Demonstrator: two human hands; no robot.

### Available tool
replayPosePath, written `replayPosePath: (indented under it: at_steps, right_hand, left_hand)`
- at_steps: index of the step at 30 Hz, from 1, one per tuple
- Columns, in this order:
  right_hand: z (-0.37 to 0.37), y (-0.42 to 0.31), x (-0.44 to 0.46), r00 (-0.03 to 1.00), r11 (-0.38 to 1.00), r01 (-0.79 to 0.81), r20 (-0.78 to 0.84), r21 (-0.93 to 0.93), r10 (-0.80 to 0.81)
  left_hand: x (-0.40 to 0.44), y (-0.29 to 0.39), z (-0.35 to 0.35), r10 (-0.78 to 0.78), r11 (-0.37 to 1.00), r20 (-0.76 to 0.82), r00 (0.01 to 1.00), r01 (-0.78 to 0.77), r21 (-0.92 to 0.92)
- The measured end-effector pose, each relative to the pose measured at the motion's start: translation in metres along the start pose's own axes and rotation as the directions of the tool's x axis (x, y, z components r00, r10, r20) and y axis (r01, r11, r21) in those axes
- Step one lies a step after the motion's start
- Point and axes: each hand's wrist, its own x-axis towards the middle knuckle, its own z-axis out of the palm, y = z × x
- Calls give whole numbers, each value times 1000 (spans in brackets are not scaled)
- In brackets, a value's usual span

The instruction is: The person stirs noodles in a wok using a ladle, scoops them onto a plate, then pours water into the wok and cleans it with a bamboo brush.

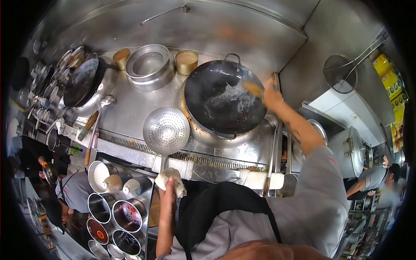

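A large black wok [208, 91] sits on the burner in front of me, with water foaming and streaking across its inside. My right hand [272, 100] is closed around a tan brush [252, 89], blurred by motion, whose bristle end is over the wok's right side. My left hand [169, 193] grips a crumpled whitish cloth [172, 178] at the counter's front edge. Just above that cloth a perforated skimmer [166, 130] lies with its handle running down to the cloth. Whether my left hand also holds that handle is hidden.
A second wok [82, 82] stands at the left, near a ladle [107, 100] and a bamboo brush [89, 125]. Behind are a metal pot [149, 65] and a tin [186, 63]. Several sauce pots [129, 215] stand lower left. Co-workers [76, 190] are nearby on both sides.
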Motion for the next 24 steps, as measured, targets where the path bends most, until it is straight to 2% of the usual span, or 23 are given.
replayPosePath:
  at_steps: [3, 5, 6, 9, 10, 12, 14, 15, 16, 17, 18, 19, 20, 22, 24]
  right_hand:
    - [-9, -26, 23, 982, 980, -132, -115, 148, 149]
    - [28, -40, 5, 997, 999, 16, -76, 47, -12]
    - [14, -44, -22, 995, 989, 103, -14, 106, -103]
    - [24, -9, 1, 998, 991, -16, -62, 134, 24]
    - [28, -7, 26, 986, 966, -42, -145, 254, 81]
    - [5, -45, 66, 988, 947, -17, -141, 320, 65]
    - [-3, -104, 77, 996, 812, 31, -84, 583, 23]
    - [-7, -138, 64, 991, 783, 104, -126, 613, -33]
    - [0, -159, 52, 984, 779, 180, -107, 601, -145]
    - [-4, -170, 23, 980, 758, 178, -45, 628, -193]
    - [-21, -171, -16, 968, 795, 218, -25, 566, -248]
    - [-26, -157, -51, 924, 804, 367, -86, 467, -372]
    - [-36, -136, -78, 904, 806, 355, 45, 474, -425]
    - [-35, -84, -93, 892, 908, 315, 240, 276, -383]
    - [-38, -34, -59, 917, 988, 156, 372, -3, -143]
  left_hand:
    - [3, -10, -4, -32, 999, 24, 999, 31, 24]
    - [3, -15, -9, -8, 999, 1, 1000, 7, 42]
    - [3, -17, -11, 2, 999, -10, 1000, -2, 48]
    - [-4, -19, -18, -18, 999, -52, 998, 16, -42]
    - [-6, -17, -21, -24, 998, -65, 998, 20, -62]
    - [-9, -15, -22, -55, 996, -33, 998, 52, -75]
    - [-14, -17, -20, -78, 996, -21, 997, 77, -44]
    - [-12, -18, -16, -71, 997, -29, 997, 71, -10]
    - [-11, -18, -14, -65, 998, -37, 997, 66, 24]
    - [-10, -20, -15, -59, 998, -51, 997, 60, 11]
    - [-9, -22, -15, -53, 999, -63, 997, 53, -4]
    - [-7, -25, -14, -50, 999, -75, 996, 48, -21]
    - [-11, -13, -6, -34, 998, -93, 995, 28, -62]
    - [-5, -23, -17, -34, 995, -84, 996, 26, -96]
    - [-1, -25, -25, -50, 994, -70, 996, 43, -104]
